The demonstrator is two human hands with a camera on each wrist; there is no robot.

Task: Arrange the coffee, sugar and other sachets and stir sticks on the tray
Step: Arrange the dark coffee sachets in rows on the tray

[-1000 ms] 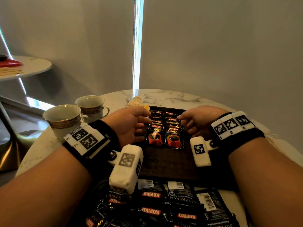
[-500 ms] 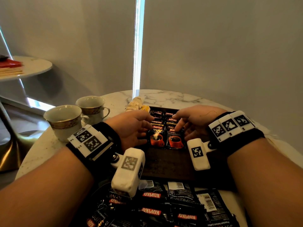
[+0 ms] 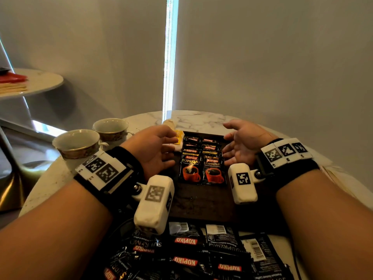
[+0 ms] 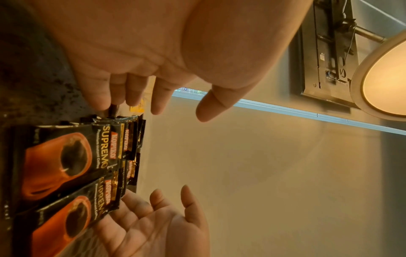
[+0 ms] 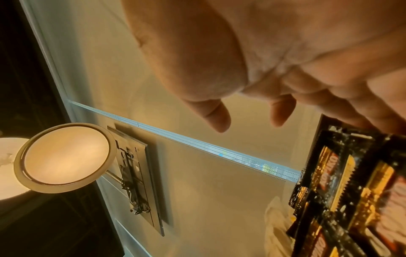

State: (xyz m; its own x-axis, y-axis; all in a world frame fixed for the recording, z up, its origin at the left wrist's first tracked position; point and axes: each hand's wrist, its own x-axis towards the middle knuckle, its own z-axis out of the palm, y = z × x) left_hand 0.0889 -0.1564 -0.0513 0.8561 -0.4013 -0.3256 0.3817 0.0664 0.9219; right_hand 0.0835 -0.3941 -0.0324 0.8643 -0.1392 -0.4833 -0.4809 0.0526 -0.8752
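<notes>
On a round marble table [image 3: 201,120] sits a dark tray [image 3: 201,201], and on its far half lie two columns of black coffee sachets [image 3: 201,160], overlapped like shingles, with the two nearest ones showing red cups and the word SUPREMO. Both columns touch side by side and run toward the tray's far edge. Nearer the person, off the tray's front edge, a loose heap [image 3: 191,257] of the same black sachets lies jumbled, some face down with barcodes up.

Left of the tray, two cups [image 3: 80,142] with gold bands stand close together on the marble. Beyond them, well apart, a second round table [image 3: 40,81] carries something red and some flat pale items.

Flanking the columns are the two hands, palms turned inward toward each other. The left hand [image 3: 153,148] hovers just beside the left column, fingers straight and relaxed, holding nothing; in the left wrist view its fingertips [image 4: 101,102] hang near the far sachets. The right hand [image 3: 242,144] mirrors it beside the right column, fingers loosely spread and empty; whether any fingertip touches the sachets cannot be told.

Behind the left hand, at the tray's far left corner, small yellow packets [image 3: 178,137] and a pale one lie on the marble.
</notes>
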